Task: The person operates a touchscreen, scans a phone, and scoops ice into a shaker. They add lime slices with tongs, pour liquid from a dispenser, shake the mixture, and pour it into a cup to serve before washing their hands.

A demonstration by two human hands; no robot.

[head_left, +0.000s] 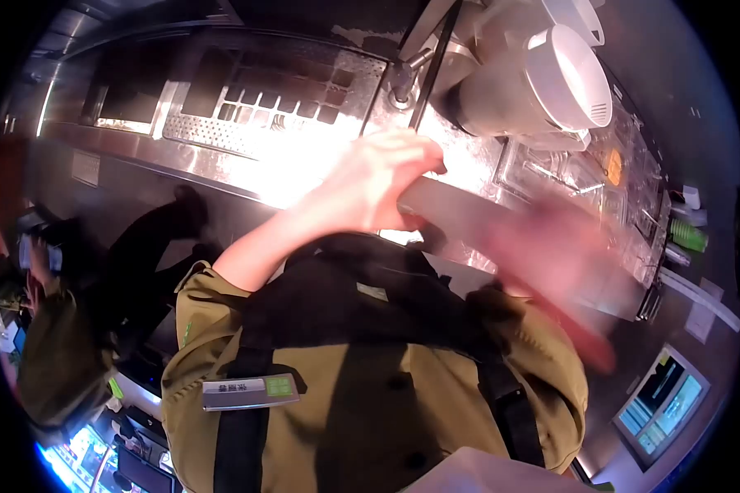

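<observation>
Left hand (pixel 382 181) w/ fingers curled at steel counter (pixel 222 164) edge; right hand (pixel 551 255) blurred.

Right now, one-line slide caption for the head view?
Left hand raised, fingers curled, over a steel counter beside a white jug; right hand motion-blurred.

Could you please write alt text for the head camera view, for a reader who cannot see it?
Fisheye view down a person's olive jacket and black apron at a steel counter. The left hand is raised over the counter edge; the right hand is a motion blur. A white jug lies nearby.
</observation>
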